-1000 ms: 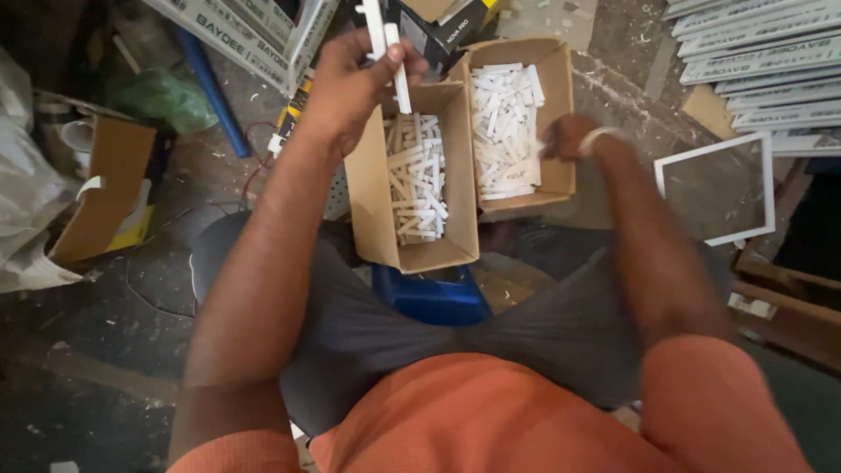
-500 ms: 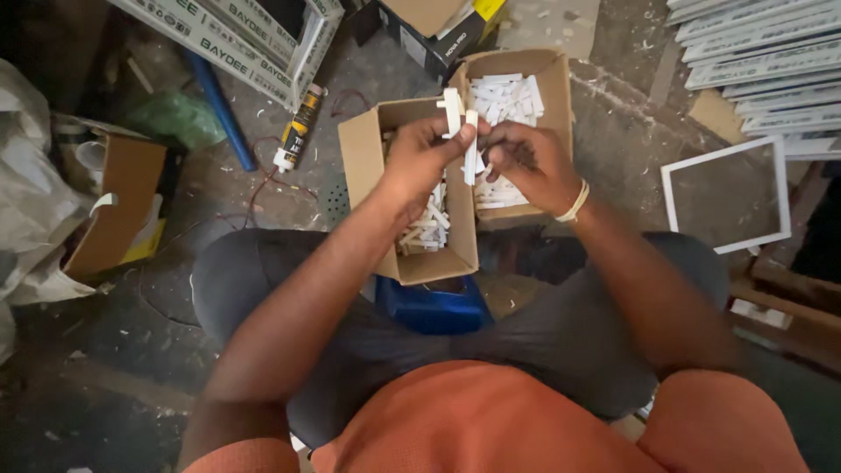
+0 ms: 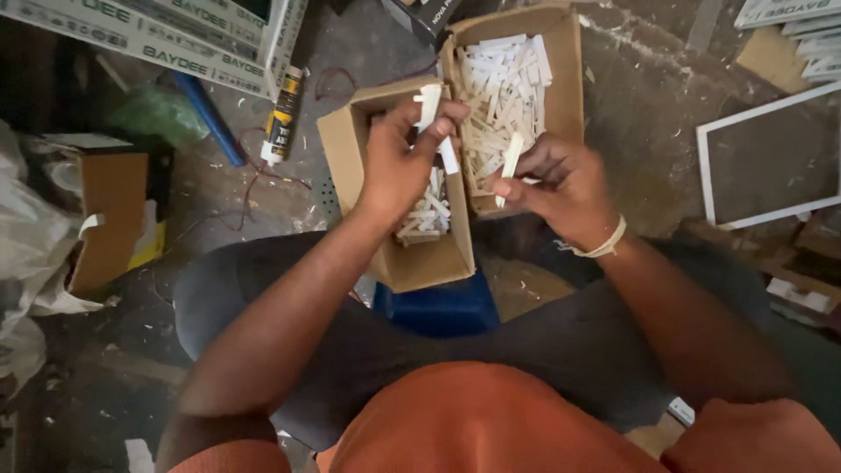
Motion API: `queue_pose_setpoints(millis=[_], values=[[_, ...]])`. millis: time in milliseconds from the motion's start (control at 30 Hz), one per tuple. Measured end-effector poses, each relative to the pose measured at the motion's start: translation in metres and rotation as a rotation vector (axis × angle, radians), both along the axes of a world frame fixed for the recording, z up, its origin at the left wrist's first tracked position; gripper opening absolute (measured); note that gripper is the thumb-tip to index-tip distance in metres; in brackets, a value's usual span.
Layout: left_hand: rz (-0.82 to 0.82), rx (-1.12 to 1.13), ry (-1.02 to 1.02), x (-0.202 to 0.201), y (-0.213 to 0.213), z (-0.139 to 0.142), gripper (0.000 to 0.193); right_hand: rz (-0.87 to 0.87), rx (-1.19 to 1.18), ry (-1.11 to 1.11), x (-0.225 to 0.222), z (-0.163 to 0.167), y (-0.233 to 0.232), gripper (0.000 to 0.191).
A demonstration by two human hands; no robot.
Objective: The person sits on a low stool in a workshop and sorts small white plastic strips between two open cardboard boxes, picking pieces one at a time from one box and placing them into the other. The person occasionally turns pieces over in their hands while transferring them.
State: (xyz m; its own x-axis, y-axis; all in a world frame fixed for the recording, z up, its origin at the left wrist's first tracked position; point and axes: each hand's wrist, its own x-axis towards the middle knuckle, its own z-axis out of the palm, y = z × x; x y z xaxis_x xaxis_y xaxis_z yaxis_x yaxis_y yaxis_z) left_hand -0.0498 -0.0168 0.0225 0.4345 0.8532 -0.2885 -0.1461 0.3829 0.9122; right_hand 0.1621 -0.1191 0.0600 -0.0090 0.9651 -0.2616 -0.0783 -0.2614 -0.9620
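A short white plastic strip (image 3: 431,109) is pinched upright between the fingers of the left hand (image 3: 399,158), above the near cardboard box (image 3: 350,166) at twelve o'clock from the body. A second white strip (image 3: 508,166) is gripped by the fingertips of the right hand (image 3: 561,188), toward one o'clock, before the far box (image 3: 565,79) of like pieces. The strips are judged light, stiff and smooth; a pinch near mid-length is suggested.

A yellow-and-black sealant tube (image 3: 284,116) was observed lying on the dusty floor (image 3: 648,114), just beside a blue rod (image 3: 208,119). A white rectangular frame (image 3: 764,154) was noted at right. An open brown carton (image 3: 109,219) and crumpled plastic sheeting (image 3: 26,236) were recorded at left.
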Motion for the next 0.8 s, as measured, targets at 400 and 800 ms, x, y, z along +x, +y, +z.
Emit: queue_pose_setpoints(millis=[400, 800], values=[[-0.137, 0.151, 0.001, 0.007, -0.015, 0.030, 0.049, -0.151, 0.154, -0.230, -0.014, 0.014, 0.008, 0.071], [-0.129, 0.489, 0.088, 0.009, -0.021, 0.036, 0.050, -0.127, 0.312, -0.509, -0.030, 0.004, 0.004, 0.061]])
